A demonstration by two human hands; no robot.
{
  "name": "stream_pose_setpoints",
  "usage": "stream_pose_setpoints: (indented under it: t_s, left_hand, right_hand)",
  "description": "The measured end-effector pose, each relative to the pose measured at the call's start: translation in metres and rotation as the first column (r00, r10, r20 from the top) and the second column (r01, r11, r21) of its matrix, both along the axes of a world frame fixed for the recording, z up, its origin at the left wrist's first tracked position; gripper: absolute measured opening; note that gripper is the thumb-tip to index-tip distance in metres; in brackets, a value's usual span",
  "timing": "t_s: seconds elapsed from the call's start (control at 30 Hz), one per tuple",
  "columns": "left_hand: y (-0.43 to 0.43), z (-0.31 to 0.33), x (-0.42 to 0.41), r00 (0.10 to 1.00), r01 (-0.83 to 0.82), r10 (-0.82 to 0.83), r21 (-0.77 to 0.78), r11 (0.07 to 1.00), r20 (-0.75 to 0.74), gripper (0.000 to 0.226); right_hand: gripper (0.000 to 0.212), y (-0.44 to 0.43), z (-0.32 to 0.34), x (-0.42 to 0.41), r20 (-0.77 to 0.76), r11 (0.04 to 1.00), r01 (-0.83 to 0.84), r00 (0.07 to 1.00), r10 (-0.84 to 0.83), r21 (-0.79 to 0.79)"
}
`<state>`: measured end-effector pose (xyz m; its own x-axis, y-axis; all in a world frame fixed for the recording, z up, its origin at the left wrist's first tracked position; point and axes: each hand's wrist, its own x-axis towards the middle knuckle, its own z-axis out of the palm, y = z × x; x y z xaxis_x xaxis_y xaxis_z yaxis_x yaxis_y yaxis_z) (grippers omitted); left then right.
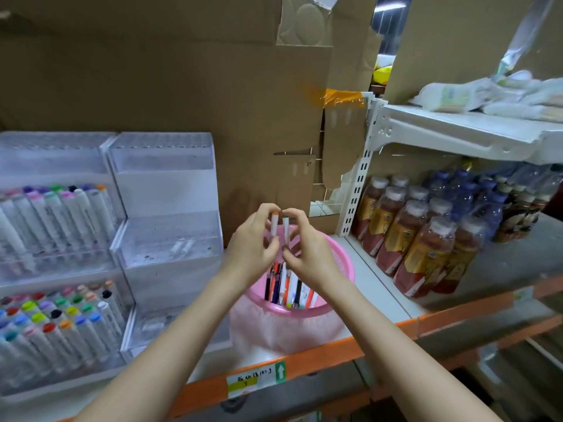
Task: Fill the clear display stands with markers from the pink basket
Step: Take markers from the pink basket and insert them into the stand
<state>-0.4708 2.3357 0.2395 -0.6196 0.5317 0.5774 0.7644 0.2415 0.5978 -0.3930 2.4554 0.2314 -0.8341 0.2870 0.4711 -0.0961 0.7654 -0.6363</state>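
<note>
Your left hand [254, 242] pinches an orange-capped marker [274, 224] upright, index finger on the cap and thumb near its lower end. Your right hand [307, 248] grips a green-capped marker [286, 229] the same way, so the two white barrels stand side by side, nearly touching, between your hands.

Directly beneath both grips sits the pink basket [341, 266], its rim ringing a bundle of pens and markers [289, 289] that stand on end inside, with orange, black, blue and white barrels showing.

To the left of your left hand, the nearer clear display stand [166, 208] rises in steps; its tiers look almost bare, with one or two pale shapes lying in the middle step, too blurred to name. Farther left, the second clear stand [51, 159] holds rows of white markers with coloured caps [61, 312] in its lower and middle tiers, while its top tier shows none.

To the right of your right hand, past the basket, bottles of brown drink [420, 248] crowd the shelf, with blue-tinted bottles [475, 193] behind them.
</note>
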Motion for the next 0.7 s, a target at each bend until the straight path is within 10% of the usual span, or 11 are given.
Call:
stream_pose_setpoints:
  t_s: [0.7]
  left_hand:
    - [-0.23, 0.089, -0.043, 0.916, -0.384, 0.399, 0.185, 0.905, -0.049, 0.041]
  right_hand:
    - [0.059, -0.193, 0.091, -0.1, -0.223, 0.965, -0.255, 0.939, 0.262, 0.062]
